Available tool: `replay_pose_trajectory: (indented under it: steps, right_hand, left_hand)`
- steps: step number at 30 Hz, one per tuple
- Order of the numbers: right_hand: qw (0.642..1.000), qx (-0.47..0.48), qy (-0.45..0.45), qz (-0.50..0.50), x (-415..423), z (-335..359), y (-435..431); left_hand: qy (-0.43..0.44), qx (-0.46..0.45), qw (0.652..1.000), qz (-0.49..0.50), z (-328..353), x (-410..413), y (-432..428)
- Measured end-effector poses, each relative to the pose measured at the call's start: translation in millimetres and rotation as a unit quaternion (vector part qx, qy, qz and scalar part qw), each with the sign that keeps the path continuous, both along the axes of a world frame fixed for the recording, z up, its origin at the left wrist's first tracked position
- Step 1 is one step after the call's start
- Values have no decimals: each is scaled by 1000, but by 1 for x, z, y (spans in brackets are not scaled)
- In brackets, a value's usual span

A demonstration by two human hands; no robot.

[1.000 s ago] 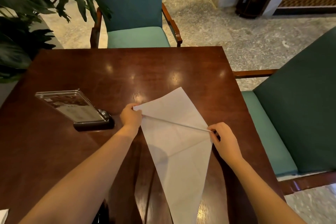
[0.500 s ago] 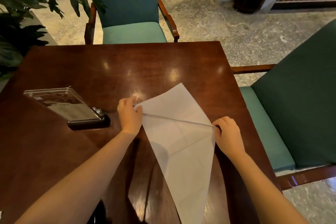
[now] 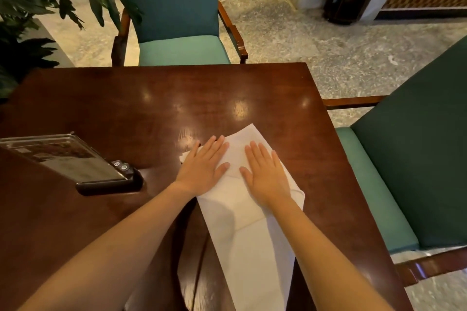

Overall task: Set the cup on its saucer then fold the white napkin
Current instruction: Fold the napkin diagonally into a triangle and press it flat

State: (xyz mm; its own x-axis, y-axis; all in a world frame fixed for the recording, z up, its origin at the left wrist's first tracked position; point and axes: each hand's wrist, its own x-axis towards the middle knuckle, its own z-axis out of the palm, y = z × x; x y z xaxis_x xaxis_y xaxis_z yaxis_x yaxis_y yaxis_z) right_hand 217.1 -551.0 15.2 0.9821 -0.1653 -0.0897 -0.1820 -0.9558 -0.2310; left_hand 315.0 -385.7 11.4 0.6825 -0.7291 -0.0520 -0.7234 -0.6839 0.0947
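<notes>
The white napkin [image 3: 249,240] lies flat on the dark wooden table [image 3: 227,98], folded into a kite shape with its long point toward me. My left hand [image 3: 204,165] rests palm down on the napkin's upper left part, fingers spread. Beside it, my right hand [image 3: 265,171] presses flat on the upper right part. Neither hand grips anything. No cup or saucer is in view.
A clear acrylic menu stand on a black base [image 3: 75,159] sits at the left of the table. Teal chairs stand at the far side [image 3: 177,20] and at the right [image 3: 404,159]. A leafy plant [image 3: 38,7] fills the top left corner.
Both hands let go of the napkin's side corners and now lie flat on it. The napkin's lifted fold has been laid down and pressed.
</notes>
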Motion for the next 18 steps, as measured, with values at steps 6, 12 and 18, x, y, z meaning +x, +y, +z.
replay_pose_trajectory:
  steps: [6, 12, 18]
  right_hand:
    - [995, -66, 14, -72, -40, 5, -44]
    - [987, -81, -23, -136, -28, 14, -45]
    - [998, -14, 28, 61, 54, 9, 4]
  left_hand:
    - [25, -6, 1000, 11, 0, 5, 4]
    - [9, 0, 999, 45, -1, -5, 4]
    - [-34, -45, 998, -22, 5, -13, 4]
